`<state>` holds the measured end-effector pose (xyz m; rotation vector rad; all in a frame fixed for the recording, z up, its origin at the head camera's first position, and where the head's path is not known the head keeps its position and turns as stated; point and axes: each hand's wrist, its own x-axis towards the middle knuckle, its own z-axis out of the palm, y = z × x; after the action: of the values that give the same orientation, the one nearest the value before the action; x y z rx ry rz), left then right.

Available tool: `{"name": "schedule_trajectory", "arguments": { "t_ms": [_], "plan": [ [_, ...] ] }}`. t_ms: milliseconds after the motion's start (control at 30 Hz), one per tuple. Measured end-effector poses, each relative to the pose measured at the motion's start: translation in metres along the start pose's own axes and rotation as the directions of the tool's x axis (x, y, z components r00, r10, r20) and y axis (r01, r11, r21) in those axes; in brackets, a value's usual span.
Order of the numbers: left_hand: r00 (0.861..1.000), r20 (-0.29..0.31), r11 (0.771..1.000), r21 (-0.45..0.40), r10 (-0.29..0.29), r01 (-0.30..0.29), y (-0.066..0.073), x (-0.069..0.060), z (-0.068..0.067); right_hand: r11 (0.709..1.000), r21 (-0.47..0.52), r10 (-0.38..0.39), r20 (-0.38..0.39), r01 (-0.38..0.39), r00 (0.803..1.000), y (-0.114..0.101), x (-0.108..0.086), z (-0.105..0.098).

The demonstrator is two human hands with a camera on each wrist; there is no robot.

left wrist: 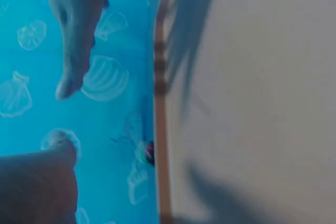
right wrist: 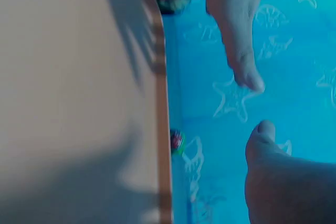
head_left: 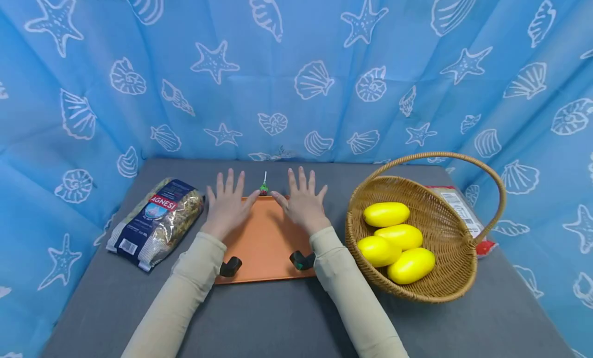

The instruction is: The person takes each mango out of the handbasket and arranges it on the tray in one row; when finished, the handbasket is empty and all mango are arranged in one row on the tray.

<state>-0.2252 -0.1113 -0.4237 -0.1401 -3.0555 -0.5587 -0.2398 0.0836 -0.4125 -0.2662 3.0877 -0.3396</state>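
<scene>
On the grey table (head_left: pixel 259 322) lies a flat, smooth orange tray (head_left: pixel 265 239), a straight edge facing the person; its long axis is hard to tell, the arms hiding its sides. Over it, the left hand (head_left: pixel 229 207) and right hand (head_left: pixel 303 205) spread straight fingers, holding nothing. Just beyond its far edge is a lollipop (head_left: pixel 263 189), white stick pointing away.

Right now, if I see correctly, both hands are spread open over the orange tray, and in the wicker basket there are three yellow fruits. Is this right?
Not quite: the head view shows four yellow fruits in the wicker basket, not three. The left hand and right hand are indeed spread open over the orange tray.
</scene>
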Motion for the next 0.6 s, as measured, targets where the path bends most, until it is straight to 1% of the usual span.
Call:
{"name": "schedule_trajectory", "arguments": {
  "t_ms": [33,100,133,200,267,300,367,400,467,500,533,600],
  "plan": [
    [1.000,-0.006,1.000,0.006,0.010,-0.010,0.002,-0.005,0.000,1.000,-0.006,-0.006,0.000,0.006,1.000,-0.003,-0.005,-0.003],
    [0.999,-0.002,0.999,0.007,0.036,-0.036,0.007,-0.022,-0.002,0.999,-0.005,-0.033,0.003,0.033,0.999,-0.011,-0.022,-0.011],
    [0.999,0.009,0.999,0.007,0.052,-0.052,0.008,-0.033,-0.003,0.999,0.004,-0.049,0.012,0.048,0.999,-0.016,-0.035,-0.016],
    [0.997,0.019,0.997,0.004,0.080,-0.080,0.009,-0.059,-0.004,0.995,0.022,-0.098,0.040,0.097,0.994,-0.025,-0.065,-0.031],
    [0.996,0.030,0.996,-0.009,0.087,-0.087,0.004,-0.086,-0.004,0.986,0.057,-0.160,0.068,0.156,0.985,-0.033,-0.099,-0.052],
    [0.996,0.026,0.997,-0.011,0.082,-0.082,0.000,-0.099,-0.004,0.981,0.067,-0.188,0.065,0.183,0.980,-0.035,-0.116,-0.064],
    [0.999,0.008,0.998,-0.014,0.053,-0.053,-0.014,-0.120,-0.002,0.977,0.062,-0.210,0.055,0.206,0.976,-0.033,-0.145,-0.088],
    [0.999,0.001,0.999,-0.018,0.032,-0.032,-0.021,-0.128,0.001,0.979,0.057,-0.198,0.051,0.195,0.979,-0.029,-0.155,-0.100],
    [1.000,-0.012,0.999,-0.034,0.001,-0.001,-0.036,-0.139,0.006,0.987,0.056,-0.153,0.038,0.151,0.988,-0.015,-0.170,-0.121],
    [1.000,-0.018,0.999,-0.043,-0.007,0.007,-0.043,-0.143,0.009,0.992,0.057,-0.117,0.044,0.114,0.992,-0.005,-0.173,-0.131],
    [1.000,-0.022,0.998,-0.054,-0.011,0.010,-0.049,-0.145,0.012,0.996,0.053,-0.075,0.068,0.071,0.995,0.006,-0.173,-0.140],
    [1.000,-0.026,0.996,-0.084,-0.006,0.003,-0.059,-0.148,0.019,1.000,0.030,-0.013,0.110,0.009,0.994,0.032,-0.167,-0.154]
  ]
}}
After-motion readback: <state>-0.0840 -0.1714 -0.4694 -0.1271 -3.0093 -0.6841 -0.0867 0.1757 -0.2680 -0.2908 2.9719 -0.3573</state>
